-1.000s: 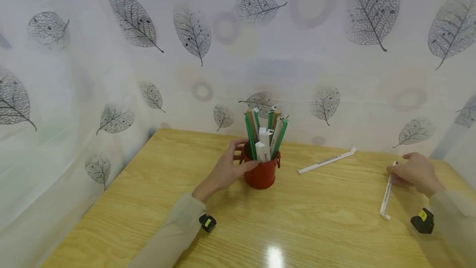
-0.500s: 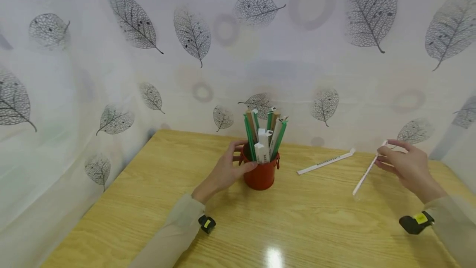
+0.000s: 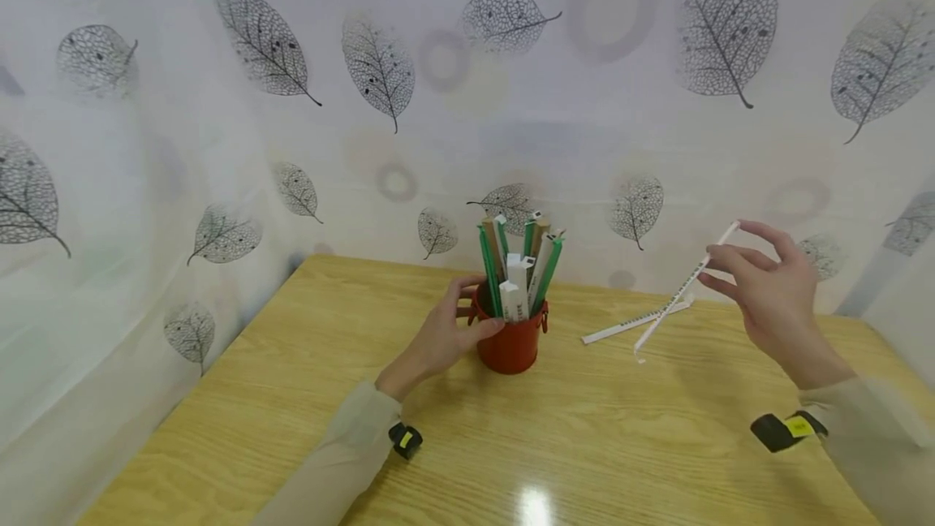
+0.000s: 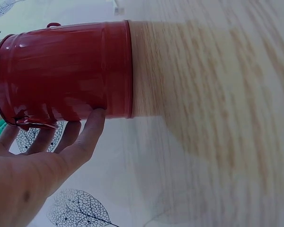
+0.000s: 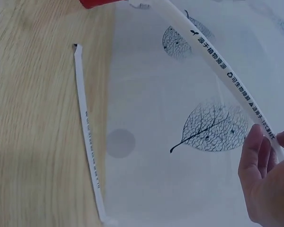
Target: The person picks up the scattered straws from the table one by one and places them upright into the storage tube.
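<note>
A small red metal bucket (image 3: 507, 347) stands upright on the table, with several wrapped straws (image 3: 515, 299) in white, green and brown rising from it. My left hand (image 3: 441, 335) holds the bucket from its left side, thumb at the front near the rim. The left wrist view has that hand's fingertips (image 4: 97, 116) against the red wall. My right hand (image 3: 777, 299) pinches a white wrapped drinking straw (image 3: 679, 295) near its upper end, raised and slanting down leftward. Dark printing runs along this straw in the right wrist view. Another white wrapped straw (image 3: 602, 335) lies on the table behind it.
The wooden table (image 3: 584, 445) ends at a leaf-patterned cloth (image 3: 438, 144) hanging behind it. Black wrist cameras sit at both sleeves. A bright reflection shows near the table's front.
My right hand has picked the white straw up off the table's right side and carried it up and leftward, towards the bucket. The left hand has stayed at the bucket.
</note>
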